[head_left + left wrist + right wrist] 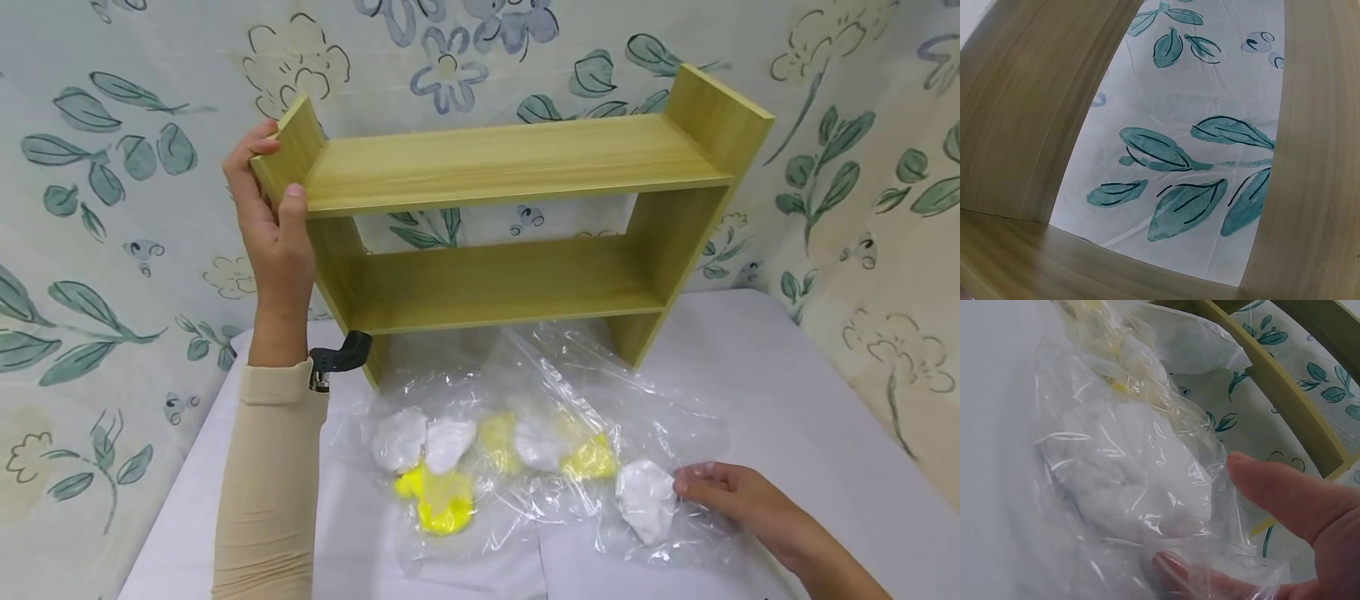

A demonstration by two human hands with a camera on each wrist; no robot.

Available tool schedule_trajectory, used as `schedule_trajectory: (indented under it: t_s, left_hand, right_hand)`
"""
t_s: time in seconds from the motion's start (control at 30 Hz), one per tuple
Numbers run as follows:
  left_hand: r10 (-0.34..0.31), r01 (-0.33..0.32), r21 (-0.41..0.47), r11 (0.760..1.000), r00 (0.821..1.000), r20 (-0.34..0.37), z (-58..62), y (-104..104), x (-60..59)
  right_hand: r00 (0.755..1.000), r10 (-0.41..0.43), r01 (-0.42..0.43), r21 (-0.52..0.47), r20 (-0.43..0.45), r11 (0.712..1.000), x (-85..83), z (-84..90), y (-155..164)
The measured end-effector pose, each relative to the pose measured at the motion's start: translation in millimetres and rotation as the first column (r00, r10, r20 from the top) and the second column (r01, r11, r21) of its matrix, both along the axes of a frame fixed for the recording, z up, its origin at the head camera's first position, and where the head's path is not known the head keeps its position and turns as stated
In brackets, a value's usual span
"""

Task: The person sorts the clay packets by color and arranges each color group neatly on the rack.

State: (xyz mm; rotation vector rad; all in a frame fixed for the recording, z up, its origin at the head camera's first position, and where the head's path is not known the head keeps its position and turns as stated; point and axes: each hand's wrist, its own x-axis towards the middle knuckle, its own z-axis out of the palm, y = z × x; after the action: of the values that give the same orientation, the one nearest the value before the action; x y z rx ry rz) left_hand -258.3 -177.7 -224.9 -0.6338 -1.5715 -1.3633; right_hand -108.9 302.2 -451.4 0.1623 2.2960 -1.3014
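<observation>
A yellow-green wooden two-tier shelf (495,217) stands on the white table against the floral backdrop. My left hand (272,212) grips its upper left side panel, thumb on the front edge. The left wrist view shows only the shelf's boards (1016,119) and the backdrop between them. Several clear plastic bags (525,433) with white and yellow lumps lie in front of the shelf. My right hand (723,492) pinches the rightmost bag, which holds a white lump (645,498); in the right wrist view thumb and fingers (1285,494) pinch the plastic beside the white lump (1122,481).
A white cloth covers the table (787,392). Floral fabric (112,208) hangs behind and on both sides. A black strap fitting (341,354) sits at my left wrist, close to the shelf's lower left leg.
</observation>
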Motion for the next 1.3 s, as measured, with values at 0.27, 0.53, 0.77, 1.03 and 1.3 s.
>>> schedule_trajectory:
  t_s: [0.27,0.53,0.77,1.03,1.3]
  left_hand:
    - [-0.007,0.007,0.013,1.0,1.0,0.012,-1.7,-3,5.2]
    - [-0.027,0.027,0.004,1.0,1.0,-0.008,-5.1,-5,1.6]
    - [-0.033,0.033,-0.001,0.999,0.999,-0.026,-4.5,-4,-2.5]
    - [-0.021,0.022,0.004,1.0,0.999,-0.029,-2.6,-5,-4.2]
    - [-0.03,0.03,0.011,0.999,0.999,-0.042,-3.9,-6,-7.0]
  right_hand:
    - [0.999,0.04,-0.041,-0.015,-0.03,0.999,5.4,-5.8,-15]
    - [0.997,0.071,-0.073,-0.075,-0.034,0.994,6.4,-3.7,-18]
    - [0.997,0.068,-0.071,-0.139,-0.029,0.988,4.8,-3.0,-18]
    - [0.999,0.04,-0.044,-0.157,-0.03,0.987,0.4,-4.1,-17]
    - [0.999,0.042,-0.045,-0.26,-0.019,0.965,-3.6,-5.1,-15]
